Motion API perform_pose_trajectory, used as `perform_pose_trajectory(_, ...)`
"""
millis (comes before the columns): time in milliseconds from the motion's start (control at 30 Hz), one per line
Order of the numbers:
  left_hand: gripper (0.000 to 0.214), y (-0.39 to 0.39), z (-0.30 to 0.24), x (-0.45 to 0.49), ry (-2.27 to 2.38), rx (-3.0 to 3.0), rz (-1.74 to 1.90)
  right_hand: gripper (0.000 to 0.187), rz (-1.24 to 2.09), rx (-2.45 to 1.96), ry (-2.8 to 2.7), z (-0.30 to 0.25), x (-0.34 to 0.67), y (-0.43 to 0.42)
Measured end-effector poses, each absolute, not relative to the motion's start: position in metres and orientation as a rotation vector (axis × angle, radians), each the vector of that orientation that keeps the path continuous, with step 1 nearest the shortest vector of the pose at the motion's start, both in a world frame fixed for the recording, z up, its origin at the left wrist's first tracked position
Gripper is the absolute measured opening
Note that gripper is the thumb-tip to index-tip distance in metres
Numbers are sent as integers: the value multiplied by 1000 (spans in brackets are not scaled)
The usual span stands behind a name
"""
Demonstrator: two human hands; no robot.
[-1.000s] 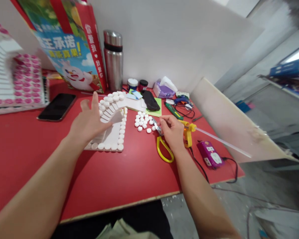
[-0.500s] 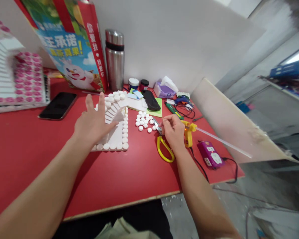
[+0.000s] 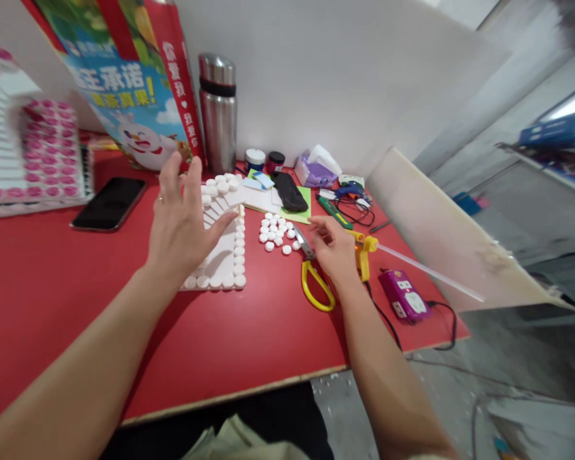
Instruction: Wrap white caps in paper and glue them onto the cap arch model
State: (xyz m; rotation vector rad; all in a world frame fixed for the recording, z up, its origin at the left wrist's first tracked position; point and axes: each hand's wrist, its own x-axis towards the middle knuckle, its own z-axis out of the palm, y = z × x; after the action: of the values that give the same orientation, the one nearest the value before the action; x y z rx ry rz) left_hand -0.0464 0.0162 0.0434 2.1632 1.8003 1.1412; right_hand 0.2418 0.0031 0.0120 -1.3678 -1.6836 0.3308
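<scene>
My left hand is open, fingers spread upward, above a small white model on the red table. The model has a fan of thin white steps and a border of round white pieces. My left thumb reaches over its steps; whether it touches them I cannot tell. My right hand has curled fingers, with a gap between thumb and forefinger and nothing visible in it. Beside that hand lie yellow-handled scissors and a yellow glue gun with a clear glue stick. Loose round white pieces are heaped left of the scissors.
At left are a phone and a larger pink-dotted model. A printed bag and steel flask stand behind. Small jars, a green cutter and a purple power box with cords lie rightward.
My left hand has risen slightly and turned, its thumb shifting right over the model. The fingers of my right hand have loosened from a pinch, staying near the scissors.
</scene>
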Motion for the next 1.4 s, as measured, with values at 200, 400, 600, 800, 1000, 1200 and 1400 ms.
perform_pose_trajectory(200, 69, 11, 42, -36, 1669, 2242, 1266, 19, 309, -1451, -1909, 9, 245, 4)
perform_pose_trajectory(400, 54, 9, 37, -41, 1695, 2216, 1319, 26, 293, -1496, -2044, 3, 245, 4)
perform_pose_trajectory(600, 46, 9, 36, -41, 1669, 2178, 1372, 26, 319, -1548, -2085, -1, 244, 5)
perform_pose_trajectory(800, 34, 10, 35, -38, 1510, 2219, 1584, 10, 326, -1494, -2009, 2, 241, 4)
perform_pose_trajectory(1000, 32, 4, 40, -17, 1131, 1644, 1189, 10, 379, -1099, -1947, 19, 221, -5)
perform_pose_trajectory(1200, 43, 0, 33, -1, 849, 1227, 890, 14, 434, -968, -1875, 27, 203, -15)
perform_pose_trajectory(1400, 38, -1, 28, 4, 761, 1058, 917, 12, 392, -924, -1925, 28, 200, -19)
